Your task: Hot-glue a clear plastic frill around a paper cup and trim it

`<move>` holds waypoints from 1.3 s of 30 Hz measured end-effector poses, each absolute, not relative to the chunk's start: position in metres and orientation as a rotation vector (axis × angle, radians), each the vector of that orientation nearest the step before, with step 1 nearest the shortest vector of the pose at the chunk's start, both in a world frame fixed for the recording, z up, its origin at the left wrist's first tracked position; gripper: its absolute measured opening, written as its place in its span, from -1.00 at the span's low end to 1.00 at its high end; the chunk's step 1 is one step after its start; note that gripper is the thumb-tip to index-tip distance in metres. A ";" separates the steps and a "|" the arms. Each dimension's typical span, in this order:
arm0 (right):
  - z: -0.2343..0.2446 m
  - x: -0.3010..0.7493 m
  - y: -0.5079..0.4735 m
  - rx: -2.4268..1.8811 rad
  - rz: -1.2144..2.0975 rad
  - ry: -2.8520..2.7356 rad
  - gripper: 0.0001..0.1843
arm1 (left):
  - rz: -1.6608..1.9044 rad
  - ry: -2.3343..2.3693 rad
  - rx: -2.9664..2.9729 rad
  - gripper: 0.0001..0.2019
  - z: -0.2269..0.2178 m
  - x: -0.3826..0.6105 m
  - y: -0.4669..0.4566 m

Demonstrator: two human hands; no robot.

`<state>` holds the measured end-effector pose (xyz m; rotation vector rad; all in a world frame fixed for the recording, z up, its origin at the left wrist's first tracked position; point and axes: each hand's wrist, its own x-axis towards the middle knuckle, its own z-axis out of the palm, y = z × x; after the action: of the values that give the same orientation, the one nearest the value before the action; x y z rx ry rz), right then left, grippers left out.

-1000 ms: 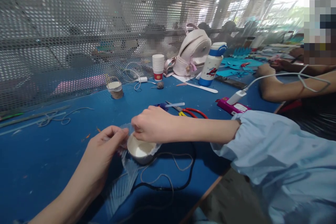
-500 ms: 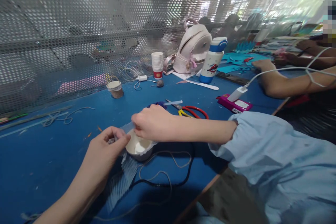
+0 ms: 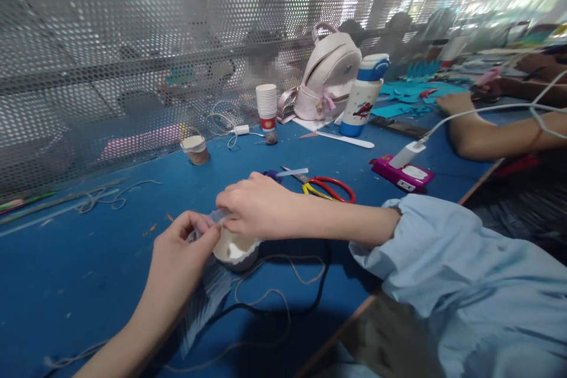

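Observation:
A small white paper cup (image 3: 234, 251) lies on the blue table (image 3: 66, 260), its mouth facing me. My right hand (image 3: 257, 207) is closed over the cup's upper rim, pinching a strip of clear tape (image 3: 219, 214) against it. My left hand (image 3: 179, 251) pinches the other end of the same tape just left of the cup. A sheet of clear, finely cut plastic (image 3: 204, 307) trails from under the cup toward me. My light blue sleeve (image 3: 460, 283) fills the lower right.
Red-handled scissors (image 3: 330, 188) lie just behind my right hand. A black cable (image 3: 283, 310) and grey string loop near the table edge. Farther back stand a cup stack (image 3: 266, 106), a bottle (image 3: 363, 103), a pink backpack (image 3: 330, 80) and a mesh screen. Another person's arm (image 3: 491, 133) rests at right.
Both hands have closed in slightly on the cup's rim, and the tape between them is shorter. The camera has shifted a little; the cup stays in place.

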<state>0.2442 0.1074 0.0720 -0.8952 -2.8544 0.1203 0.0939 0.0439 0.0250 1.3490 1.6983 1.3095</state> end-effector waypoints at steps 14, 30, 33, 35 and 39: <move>0.067 0.238 0.114 -0.694 -0.110 -2.931 -0.83 | 1.276 1.763 1.394 -0.81 0.026 0.094 0.044; 0.092 0.274 0.087 -0.805 0.110 -2.768 -0.73 | 1.269 1.734 1.322 -0.82 0.022 0.090 0.045; 0.091 0.290 0.077 -0.722 0.185 -2.585 -0.71 | 1.234 1.735 1.313 -0.81 0.022 0.089 0.046; 0.088 0.299 0.072 -0.652 0.218 -2.518 -0.72 | 1.218 1.730 1.298 -0.77 0.023 0.089 0.046; 0.072 0.310 0.074 -0.429 0.181 -2.450 -0.68 | 1.187 1.727 1.238 -0.70 0.026 0.092 0.044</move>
<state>0.3096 0.0739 0.0716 -0.4293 -2.4498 0.1810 0.0918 0.0445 0.0259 1.2376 1.7271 1.1865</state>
